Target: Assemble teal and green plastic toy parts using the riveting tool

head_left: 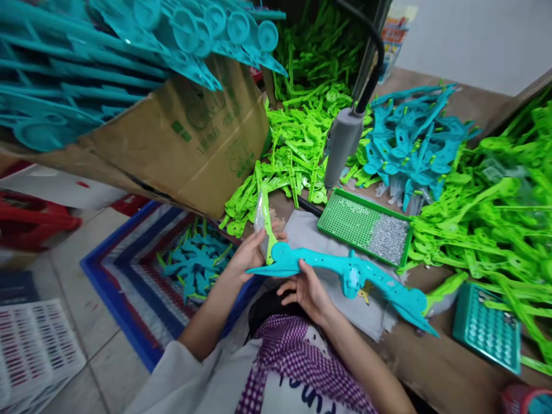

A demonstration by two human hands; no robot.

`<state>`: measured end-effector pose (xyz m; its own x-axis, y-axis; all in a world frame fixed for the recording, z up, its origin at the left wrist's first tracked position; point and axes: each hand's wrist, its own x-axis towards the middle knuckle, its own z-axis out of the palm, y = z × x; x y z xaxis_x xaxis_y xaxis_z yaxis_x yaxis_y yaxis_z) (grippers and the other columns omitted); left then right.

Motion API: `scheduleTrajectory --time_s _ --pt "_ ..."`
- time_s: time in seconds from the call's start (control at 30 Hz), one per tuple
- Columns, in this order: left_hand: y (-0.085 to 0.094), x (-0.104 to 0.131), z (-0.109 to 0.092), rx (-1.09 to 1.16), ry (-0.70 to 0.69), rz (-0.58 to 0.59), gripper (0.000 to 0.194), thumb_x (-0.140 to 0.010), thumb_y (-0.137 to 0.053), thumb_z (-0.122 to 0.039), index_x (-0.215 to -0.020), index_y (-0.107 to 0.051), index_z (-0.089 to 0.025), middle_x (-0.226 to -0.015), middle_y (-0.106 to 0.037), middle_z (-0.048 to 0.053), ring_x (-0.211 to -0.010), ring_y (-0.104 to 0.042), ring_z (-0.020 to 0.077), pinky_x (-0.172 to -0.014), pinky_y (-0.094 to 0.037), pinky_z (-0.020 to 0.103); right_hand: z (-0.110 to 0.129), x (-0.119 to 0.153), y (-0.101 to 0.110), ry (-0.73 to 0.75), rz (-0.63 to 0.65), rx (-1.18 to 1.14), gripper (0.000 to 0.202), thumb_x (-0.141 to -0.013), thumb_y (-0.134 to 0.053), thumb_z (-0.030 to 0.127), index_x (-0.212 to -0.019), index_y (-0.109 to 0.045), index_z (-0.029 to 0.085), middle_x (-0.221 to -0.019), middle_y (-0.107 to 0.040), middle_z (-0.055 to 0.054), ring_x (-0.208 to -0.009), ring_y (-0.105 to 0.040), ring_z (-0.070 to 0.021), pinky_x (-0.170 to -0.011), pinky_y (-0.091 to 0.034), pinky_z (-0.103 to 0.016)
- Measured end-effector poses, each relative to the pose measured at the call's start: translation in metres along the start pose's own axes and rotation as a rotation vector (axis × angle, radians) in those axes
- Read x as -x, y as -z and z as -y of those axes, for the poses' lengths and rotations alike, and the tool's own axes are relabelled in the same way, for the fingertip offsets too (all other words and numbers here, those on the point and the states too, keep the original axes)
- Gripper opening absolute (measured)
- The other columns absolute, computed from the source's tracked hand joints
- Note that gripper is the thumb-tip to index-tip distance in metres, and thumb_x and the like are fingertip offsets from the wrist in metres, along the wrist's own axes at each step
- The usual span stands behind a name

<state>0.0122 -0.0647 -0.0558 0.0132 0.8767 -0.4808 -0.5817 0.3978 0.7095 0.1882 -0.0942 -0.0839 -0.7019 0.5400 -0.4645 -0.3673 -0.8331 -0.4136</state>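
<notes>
A long blue plastic part is held level over the grey cloth. My left hand grips its left end, where a lime-green piece stands up from the joint. My right hand holds the underside of the blue part right of that joint, with some fingers curled below. Another lime-green piece sticks out at the right end. Behind the blue part lies a green tray with small silvery pieces in its right portion. The grey electric screwdriver hangs above the tray.
Lime-green parts and blue assemblies are heaped behind; more green parts lie right. A cardboard box of blue parts leans in at left. A teal tray sits right, and a blue-rimmed bin stands lower left.
</notes>
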Motion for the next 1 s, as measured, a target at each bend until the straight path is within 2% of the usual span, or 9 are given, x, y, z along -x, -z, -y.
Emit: scheduleTrajectory --time_s 0.1,0.2,0.37,0.53,0.73,0.87,0.9,0.93,1.0 --pt "0.001 0.009 0.006 0.044 -0.026 0.031 0.041 -0.088 -0.058 -0.03 -0.126 -0.055 -0.016 -0.106 -0.071 0.01 -0.1 -0.067 0.0243 -0.089 -0.054 0.037 -0.005 -0.013 0.002 -0.071 0.05 0.051 0.053 -0.083 -0.052 0.062 -0.09 -0.067 0.011 -0.089 -0.072 -0.01 -0.054 -0.061 -0.0101 -0.047 -0.054 -0.022" --pt "0.009 0.012 0.013 0.112 -0.025 0.011 0.039 -0.088 -0.058 -0.031 -0.123 -0.056 -0.016 -0.105 -0.071 0.009 -0.1 -0.067 0.0234 -0.088 -0.054 0.036 -0.013 -0.021 0.002 -0.072 -0.021 0.019 0.053 -0.077 -0.057 0.064 -0.084 -0.065 0.012 -0.08 -0.071 -0.008 -0.047 -0.057 -0.0087 -0.043 -0.051 -0.021" --pt "0.013 0.01 0.025 0.074 -0.054 -0.222 0.028 -0.085 -0.059 -0.029 -0.107 -0.062 -0.012 -0.097 -0.072 0.01 -0.091 -0.069 0.0222 -0.083 -0.056 0.033 -0.021 -0.021 0.0 0.047 -0.243 0.03 0.044 -0.066 -0.072 0.057 -0.077 -0.056 0.017 -0.057 -0.06 0.003 -0.037 -0.044 -0.0053 -0.032 -0.033 -0.015" --pt "0.007 0.004 0.02 -0.048 -0.123 -0.344 0.035 -0.081 -0.061 -0.044 -0.095 -0.063 -0.012 -0.083 -0.072 0.007 -0.079 -0.07 0.0216 -0.073 -0.055 0.031 -0.014 -0.018 -0.015 0.056 -0.294 -0.148 0.042 -0.065 -0.075 0.049 -0.067 -0.045 0.02 -0.043 -0.042 0.011 -0.035 -0.026 -0.0011 -0.034 -0.019 -0.014" --pt "0.009 -0.003 0.017 -0.11 -0.19 -0.403 0.04 -0.075 -0.064 -0.055 -0.083 -0.054 -0.017 -0.07 -0.066 0.0 -0.068 -0.067 0.0175 -0.066 -0.053 0.028 -0.018 -0.023 -0.016 0.109 -0.271 -0.019 0.041 -0.07 -0.068 0.057 -0.071 -0.05 0.019 -0.049 -0.048 0.008 -0.037 -0.037 -0.0039 -0.036 -0.023 -0.016" --pt "0.019 -0.015 0.017 -0.025 -0.133 -0.367 0.037 -0.076 -0.065 -0.051 -0.087 -0.054 -0.017 -0.07 -0.067 0.0 -0.068 -0.067 0.0175 -0.069 -0.054 0.03 -0.011 0.034 0.017 0.083 -0.096 0.333 0.049 -0.078 -0.057 0.063 -0.096 -0.064 0.018 -0.067 -0.063 -0.002 -0.053 -0.056 -0.0121 -0.042 -0.034 -0.02" --pt "0.021 -0.02 0.016 -0.004 -0.092 -0.353 0.036 -0.078 -0.063 -0.051 -0.088 -0.054 -0.017 -0.071 -0.068 0.0 -0.07 -0.068 0.0185 -0.071 -0.055 0.032 -0.006 0.058 0.031 0.16 -0.177 0.46 0.045 -0.076 -0.064 0.055 -0.105 -0.064 0.02 -0.071 -0.065 -0.002 -0.058 -0.058 -0.0134 -0.047 -0.039 -0.022" --pt "0.024 -0.025 0.015 0.006 -0.053 -0.341 0.035 -0.08 -0.06 -0.051 -0.089 -0.054 -0.017 -0.072 -0.068 0.001 -0.073 -0.068 0.0197 -0.074 -0.055 0.034 0.0 0.085 0.046 0.278 -0.351 0.585 0.04 -0.074 -0.071 0.047 -0.103 -0.067 0.021 -0.074 -0.066 -0.002 -0.064 -0.059 -0.0147 -0.055 -0.044 -0.025" --pt "0.026 -0.036 0.013 -0.001 -0.023 -0.331 0.032 -0.085 -0.056 -0.049 -0.09 -0.055 -0.017 -0.072 -0.068 0.001 -0.075 -0.068 0.0207 -0.079 -0.055 0.037 0.014 0.136 0.08 0.511 -0.873 0.706 0.031 -0.076 -0.068 0.046 -0.097 -0.069 0.022 -0.078 -0.066 -0.003 -0.067 -0.057 -0.0158 -0.061 -0.045 -0.028"
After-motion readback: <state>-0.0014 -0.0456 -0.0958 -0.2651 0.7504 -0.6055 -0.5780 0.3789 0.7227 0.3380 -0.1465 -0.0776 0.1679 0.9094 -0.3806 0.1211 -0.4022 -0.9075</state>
